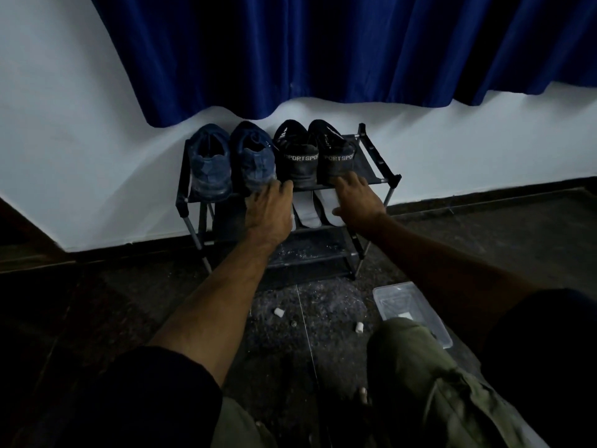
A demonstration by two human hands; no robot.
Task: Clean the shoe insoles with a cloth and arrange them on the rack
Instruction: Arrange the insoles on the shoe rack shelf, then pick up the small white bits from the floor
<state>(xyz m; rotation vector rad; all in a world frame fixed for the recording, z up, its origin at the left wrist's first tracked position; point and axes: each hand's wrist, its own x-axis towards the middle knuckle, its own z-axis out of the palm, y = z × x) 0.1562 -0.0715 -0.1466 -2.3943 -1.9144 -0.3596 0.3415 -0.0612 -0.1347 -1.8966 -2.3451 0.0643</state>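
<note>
You are reaching both arms to the rack [384, 181]. Your left hand [269, 210] is lying open against the top shelf's front edge; your right hand [357, 202] is spreading relaxed fingers over 2 grey insoles [308, 211] on the middle shelf.

A small black metal-framed shoe rack [376, 150] stands against the wall; four shoes line its top shelf; two pale insoles [318, 208] lie on the shelf below; a clear plastic tray [416, 315] sits on the floor before it, rightward.
</note>
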